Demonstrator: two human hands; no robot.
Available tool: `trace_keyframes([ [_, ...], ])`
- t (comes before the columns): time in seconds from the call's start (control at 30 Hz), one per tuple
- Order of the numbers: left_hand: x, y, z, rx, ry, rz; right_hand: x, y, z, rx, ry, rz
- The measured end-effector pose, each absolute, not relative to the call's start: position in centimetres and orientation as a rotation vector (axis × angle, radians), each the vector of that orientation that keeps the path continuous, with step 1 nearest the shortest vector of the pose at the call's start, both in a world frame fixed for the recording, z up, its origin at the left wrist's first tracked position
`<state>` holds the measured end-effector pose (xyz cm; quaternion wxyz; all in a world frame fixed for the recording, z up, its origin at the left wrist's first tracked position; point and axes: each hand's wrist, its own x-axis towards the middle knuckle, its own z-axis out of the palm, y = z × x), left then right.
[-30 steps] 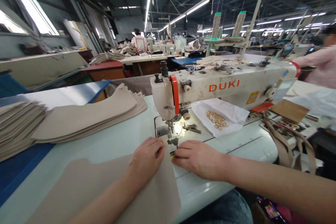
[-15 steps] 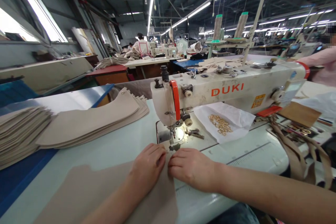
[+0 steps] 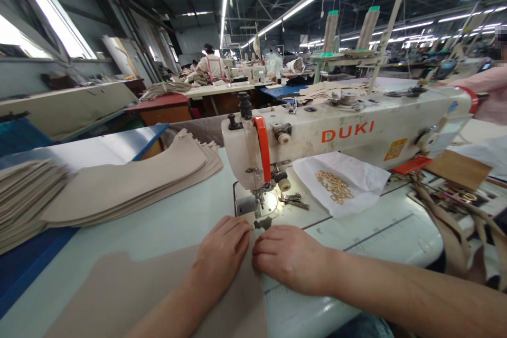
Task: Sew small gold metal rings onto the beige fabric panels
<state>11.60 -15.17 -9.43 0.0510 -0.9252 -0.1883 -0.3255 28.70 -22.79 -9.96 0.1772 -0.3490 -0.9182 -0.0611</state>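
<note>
left hand (image 3: 224,253): curled, holding beige panel (image 3: 122,285) | right hand (image 3: 291,259): curled, grip unclear

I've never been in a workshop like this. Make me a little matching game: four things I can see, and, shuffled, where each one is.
Things:
1. Left hand
2. Gold-coloured bits
3. Two thread cones
4. DUKI lettering

Places:
A. Heaped on a white sheet
B. On the side of the sewing machine
C. On a large beige piece, near the needle area
D. Upright on a stand behind the machine

Right pairs: 1-C, 2-A, 3-D, 4-B.
</note>
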Motion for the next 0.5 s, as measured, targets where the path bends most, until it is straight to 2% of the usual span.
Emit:
trace_keyframes([
  [0.5,11.55,-15.47,-9.37,-2.835,-0.598,-0.972,28.45,-22.61,-9.92,-1.081,-2.498,-0.215],
])
